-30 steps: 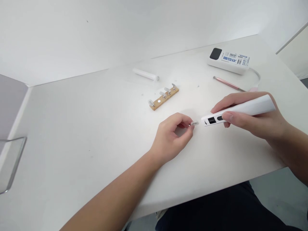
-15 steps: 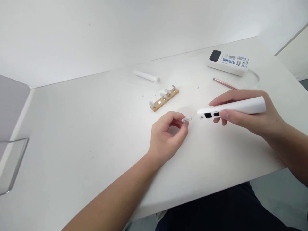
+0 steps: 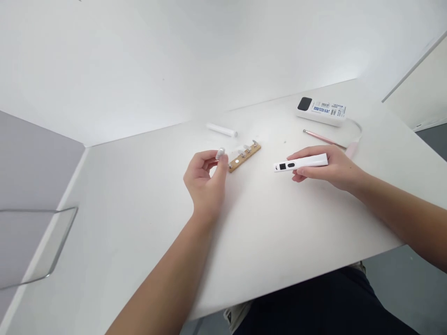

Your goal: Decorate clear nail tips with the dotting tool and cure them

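so, the clear nail tip (image 3: 220, 152) is pinched between the thumb and fingers of the left hand (image 3: 206, 179), held up at the fingertips, just beside the near end of the wooden strip (image 3: 245, 158). it looks very light, stiff and smooth, thin enough to slip or crack under a hard squeeze, so the best hold is probably low, at its base, with the clear face left untouched. whether it sits on a small mount is hidden by the fingers.

rightward from that hand, the strip carries more clear tips on small metal pegs, with a white dot near the end closest to the thumb. beyond the fingers lies a white tube (image 3: 222, 130). the right hand (image 3: 326, 168) is closed around a white handheld lamp (image 3: 301, 162), its nose towards the left hand but well apart from the tip. past the right hand's knuckles are a pink-handled tool (image 3: 323, 138) and a white box (image 3: 321, 111) with a cable (image 3: 356, 125).

compared with the earlier frame, the left hand has moved away from the lamp's nose to the strip, and the gap between tip and lamp is much wider.
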`<state>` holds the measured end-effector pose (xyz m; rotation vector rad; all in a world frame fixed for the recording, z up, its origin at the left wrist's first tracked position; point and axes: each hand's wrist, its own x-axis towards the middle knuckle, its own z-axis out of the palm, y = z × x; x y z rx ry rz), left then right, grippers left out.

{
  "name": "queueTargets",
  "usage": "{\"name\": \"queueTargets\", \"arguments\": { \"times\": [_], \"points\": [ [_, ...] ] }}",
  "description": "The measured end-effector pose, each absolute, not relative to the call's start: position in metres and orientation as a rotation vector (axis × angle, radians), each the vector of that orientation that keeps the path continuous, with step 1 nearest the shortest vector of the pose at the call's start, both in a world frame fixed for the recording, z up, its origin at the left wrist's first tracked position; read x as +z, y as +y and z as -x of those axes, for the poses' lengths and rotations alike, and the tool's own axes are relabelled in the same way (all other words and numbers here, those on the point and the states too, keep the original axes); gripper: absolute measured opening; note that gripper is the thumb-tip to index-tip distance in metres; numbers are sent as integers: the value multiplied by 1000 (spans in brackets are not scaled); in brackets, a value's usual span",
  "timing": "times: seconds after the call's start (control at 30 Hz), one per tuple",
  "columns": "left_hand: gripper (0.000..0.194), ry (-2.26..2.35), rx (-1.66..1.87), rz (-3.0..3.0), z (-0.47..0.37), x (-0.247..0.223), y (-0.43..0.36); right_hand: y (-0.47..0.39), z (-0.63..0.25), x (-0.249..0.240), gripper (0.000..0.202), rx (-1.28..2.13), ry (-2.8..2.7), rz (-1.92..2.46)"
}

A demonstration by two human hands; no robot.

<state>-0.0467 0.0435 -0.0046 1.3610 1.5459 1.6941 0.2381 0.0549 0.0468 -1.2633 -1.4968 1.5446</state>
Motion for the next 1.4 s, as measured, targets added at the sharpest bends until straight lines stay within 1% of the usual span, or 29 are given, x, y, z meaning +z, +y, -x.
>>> {"name": "queueTargets", "arguments": {
  "times": [0.1,0.27,0.4,0.57,0.67,0.7,0.8,0.9,1.0,1.07,1.13,1.27,1.4],
  "points": [
    [12,1590,1694,-1300,58,-10,53,56,-238,41,25,1549,-1490,1274],
    [14,1716,1596,-1272,62,-13,61,60,-237,34,18,1446,-1573,1338],
    [18,1715,1593,-1278,60,-13,62,65,-238,27,17,1342,-1644,1388],
    [18,1691,1621,-1292,53,-10,57,70,-243,16,20,1045,-1857,1442],
    [15,1680,1664,-1296,49,-7,52,73,-244,5,16,883,-1989,1394],
    [15,1678,1680,-1290,48,-6,51,74,-244,1,18,843,-2033,1377],
    [15,1665,1725,-1244,45,-2,45,77,-244,-11,33,762,-2127,1331],
    [18,1597,1766,-1181,39,3,39,77,-244,-17,35,677,-2145,1279],
    [22,1470,1788,-1109,24,7,31,69,-238,-12,36,587,-2101,1201],
    [24,1378,1780,-1073,11,9,24,57,-227,-4,34,574,-2063,1125],
    [25,1297,1740,-1060,-3,11,16,42,-211,4,26,607,-2001,1062],
    [26,1180,1641,-1067,-20,14,1,15,-178,17,23,781,-1853,977],
    [32,1148,1590,-1061,-20,12,-1,7,-162,21,20,954,-1726,962]
  ]
}}
